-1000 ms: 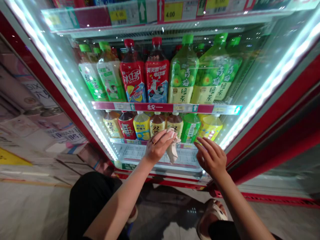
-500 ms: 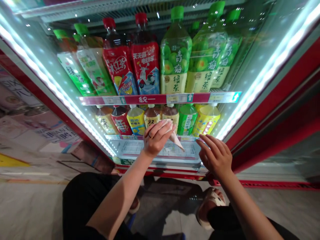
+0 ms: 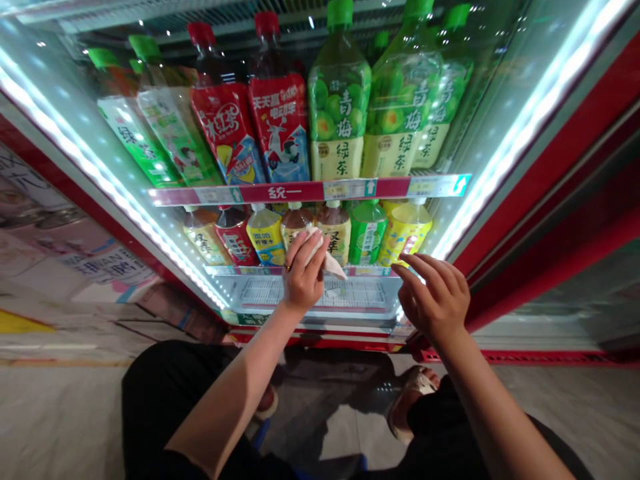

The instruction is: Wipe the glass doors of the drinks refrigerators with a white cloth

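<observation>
- White cloth [image 3: 331,261]: crumpled, gathered in L hand [image 3: 303,277], loose corner hanging clear of the wire rack [image 3: 360,293], just in front of btm-shelf bottles.
- L hand: thumb & fingers pressed together, pinching cloth; gold-coloured ring [image 3: 288,267] on one finger.
- R hand [image 3: 431,298]: empty, fingers spread & slightly curled, near yellow-labelled bottle [image 3: 405,233]; contact w/ anything can't be told.
- Btm shelf: row of small bottles incl. green bottle [image 3: 367,233], above wire rack.
- Upper shelf: red-labelled iced-tea bottles [image 3: 225,127] & green-plum green-tea bottles [image 3: 340,93], packed side by side.
- Red shelf rail [image 3: 280,193]: between the two shelves, printed 统一.
- LED strips [image 3: 530,127]: along both sides of cooler.
- Handling note: fingertip pinch best kept firm, loose corner gathered in, so cloth doesn't snag bottles; R hand best kept free, fingers apart, to steady a bottle if one tips.
</observation>
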`<action>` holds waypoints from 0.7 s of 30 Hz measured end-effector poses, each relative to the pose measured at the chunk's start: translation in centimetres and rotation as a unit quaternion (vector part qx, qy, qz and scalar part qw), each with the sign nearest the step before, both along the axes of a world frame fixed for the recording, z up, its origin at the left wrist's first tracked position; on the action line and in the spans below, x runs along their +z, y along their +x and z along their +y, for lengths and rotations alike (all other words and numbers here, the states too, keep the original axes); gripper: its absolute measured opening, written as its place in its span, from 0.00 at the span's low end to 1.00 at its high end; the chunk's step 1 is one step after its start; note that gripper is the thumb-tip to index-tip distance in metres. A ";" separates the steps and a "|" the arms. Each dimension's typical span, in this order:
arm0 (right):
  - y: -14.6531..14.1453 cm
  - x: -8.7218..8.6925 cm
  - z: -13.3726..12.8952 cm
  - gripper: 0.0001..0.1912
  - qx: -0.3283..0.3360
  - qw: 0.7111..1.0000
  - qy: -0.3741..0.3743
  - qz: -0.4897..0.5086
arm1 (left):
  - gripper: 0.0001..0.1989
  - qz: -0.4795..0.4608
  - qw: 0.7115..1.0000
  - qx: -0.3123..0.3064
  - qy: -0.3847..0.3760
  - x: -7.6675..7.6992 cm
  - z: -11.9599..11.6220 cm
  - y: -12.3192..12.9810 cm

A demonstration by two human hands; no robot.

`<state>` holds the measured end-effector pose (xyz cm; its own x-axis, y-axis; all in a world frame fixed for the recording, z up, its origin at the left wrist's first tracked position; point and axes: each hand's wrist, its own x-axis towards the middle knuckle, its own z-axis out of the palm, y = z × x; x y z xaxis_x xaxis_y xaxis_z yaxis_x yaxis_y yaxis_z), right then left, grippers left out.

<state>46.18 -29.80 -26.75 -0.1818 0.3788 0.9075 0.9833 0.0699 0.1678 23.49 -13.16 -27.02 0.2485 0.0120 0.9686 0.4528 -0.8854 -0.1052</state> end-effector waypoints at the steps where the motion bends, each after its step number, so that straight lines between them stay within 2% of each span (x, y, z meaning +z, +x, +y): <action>1: 0.0 -0.1 0.0 0.25 0.000 1.000 -0.011 0.006 | 0.28 0.017 1.000 0.001 0.002 -0.2 -0.2 0.4; 3: 0.0 -0.1 0.1 0.26 0.002 1.000 -0.028 0.007 | 0.33 0.053 0.998 -0.002 0.018 -1.0 -0.5 1.0; 7: -0.1 -0.1 0.0 0.30 0.002 0.999 -0.032 -0.013 | 0.30 0.068 0.995 0.012 0.073 -2.0 -0.5 0.7; 11: 0.0 -0.5 0.0 0.37 0.000 0.998 -0.055 -0.021 | 0.28 0.028 0.996 -0.001 0.090 -0.8 -0.3 0.8; 15: 0.3 -1.2 0.0 0.40 -0.003 0.996 -0.092 -0.011 | 0.32 -0.016 0.997 -0.038 0.064 0.5 -0.6 2.7; 18: 0.4 -1.4 -0.1 0.41 -0.005 0.995 -0.103 -0.013 | 0.33 0.037 0.995 -0.055 0.070 0.4 -0.9 3.3; 21: 0.5 -1.3 -0.3 0.40 -0.010 0.994 -0.107 -0.016 | 0.32 0.098 0.988 -0.070 0.098 -0.1 -0.9 2.5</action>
<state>46.64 -30.10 -28.02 -0.1996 0.5671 0.7991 0.9794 0.0884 0.1818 26.01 -14.02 -27.12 0.4172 -0.2193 0.8820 0.2807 -0.8919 -0.3545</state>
